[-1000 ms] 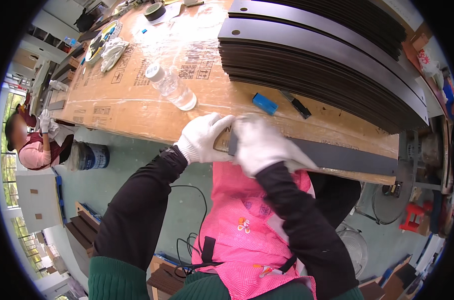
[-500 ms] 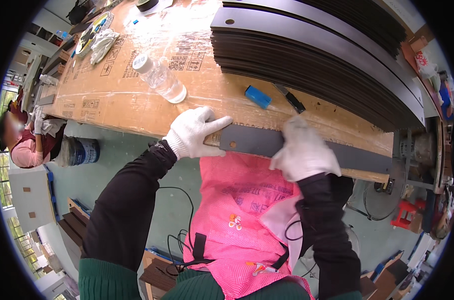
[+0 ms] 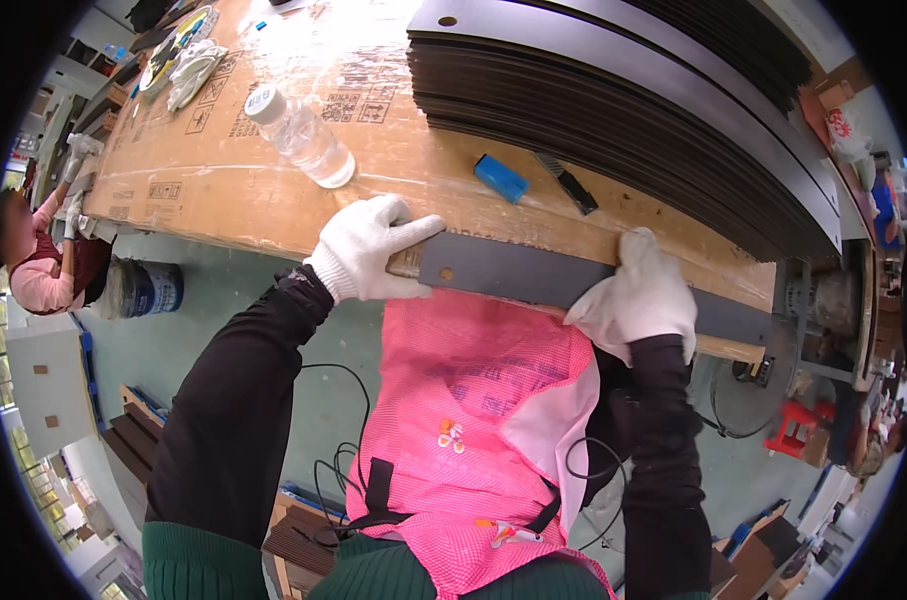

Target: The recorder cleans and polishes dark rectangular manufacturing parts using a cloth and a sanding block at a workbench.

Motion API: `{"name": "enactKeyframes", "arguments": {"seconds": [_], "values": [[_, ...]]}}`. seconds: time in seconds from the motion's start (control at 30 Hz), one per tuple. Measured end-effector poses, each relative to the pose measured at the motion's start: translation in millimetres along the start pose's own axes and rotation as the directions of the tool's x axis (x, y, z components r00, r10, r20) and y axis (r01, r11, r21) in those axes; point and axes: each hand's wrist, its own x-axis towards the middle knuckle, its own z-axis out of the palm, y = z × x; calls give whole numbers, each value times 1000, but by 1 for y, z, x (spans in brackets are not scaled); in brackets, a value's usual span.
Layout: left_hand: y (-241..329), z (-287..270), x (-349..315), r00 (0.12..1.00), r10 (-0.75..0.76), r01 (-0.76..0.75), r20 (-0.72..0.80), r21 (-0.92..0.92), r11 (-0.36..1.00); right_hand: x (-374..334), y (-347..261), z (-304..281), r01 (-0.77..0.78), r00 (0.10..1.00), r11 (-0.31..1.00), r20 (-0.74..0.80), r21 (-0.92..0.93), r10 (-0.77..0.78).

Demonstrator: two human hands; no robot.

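A long dark-grey panel strip (image 3: pixel 513 268) with a small hole near its left end lies along the front edge of the cardboard-covered table (image 3: pixel 223 190). My left hand (image 3: pixel 365 250), in a white glove, holds that left end, thumb and fingers on either side of it. Across the strip's middle, my gloved right hand (image 3: pixel 658 300) presses down, closed on what looks like a white cloth (image 3: pixel 595 306); its fingers partly hide the cloth. Beyond the strip lie a blue block (image 3: pixel 500 178) and a dark utility knife (image 3: pixel 571 187), untouched.
A tall stack of similar dark panels (image 3: pixel 613 130) fills the right of the table. A clear bottle (image 3: pixel 313 150) stands left of centre, with crumpled white gloves (image 3: pixel 195 72) farther back. At far left a person (image 3: pixel 48 255) is seated beside a bucket (image 3: pixel 145 287).
My right hand has slid to the right along the strip. My left hand keeps its hold on the left end. The whole view has shifted slightly.
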Motion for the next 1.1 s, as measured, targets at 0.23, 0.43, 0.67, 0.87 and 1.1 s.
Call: {"name": "enactKeyframes", "arguments": {"seconds": [0.23,0.43,0.67,0.87,1.1], "values": [[-4,5,1,1000,1,-1,4,48,999,-55,-149,54,544,838,839,55,1,-543],[-2,-35,-4,987,41,-39,157,-15,999,-25,-69,-33,374,889,927,275,28,-366],[69,-55,83,565,-577,763,590,-106,638,34,110,-27,-259,916,965,-327,-44,231],[69,-25,98,403,-415,820,816,-121,560,35,126,-11,-243,859,969,-473,-41,195],[69,-14,97,347,-473,882,810,-111,458,30,119,-13,-231,848,973,-496,-26,189]]}}
